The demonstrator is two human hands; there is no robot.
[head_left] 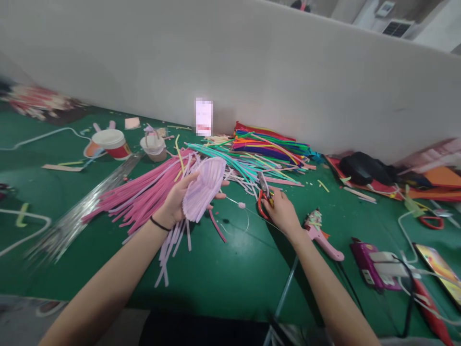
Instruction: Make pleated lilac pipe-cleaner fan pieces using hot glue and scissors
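My left hand [177, 199] is raised above the green table [223, 269], its fingers wrapped round a pale lilac piece made of bent pipe cleaners [203, 188]. My right hand [281, 210] rests on the table with its fingers closed on red-handled pliers [264, 196], whose metal jaws point away from me. A thin wire with a small pink bead [241, 205] lies between the two hands. Loose pink and lilac pipe cleaners [144, 194] fan out under the left hand.
A heap of multicoloured pipe cleaners [264, 146] lies against the white partition. A pink glue gun [320, 233], a purple power strip [374, 264], a phone [437, 269], red scissors [432, 222], a paper cup [111, 143], a small basket [154, 146] and a silver wire bundle [82, 209] surround the hands.
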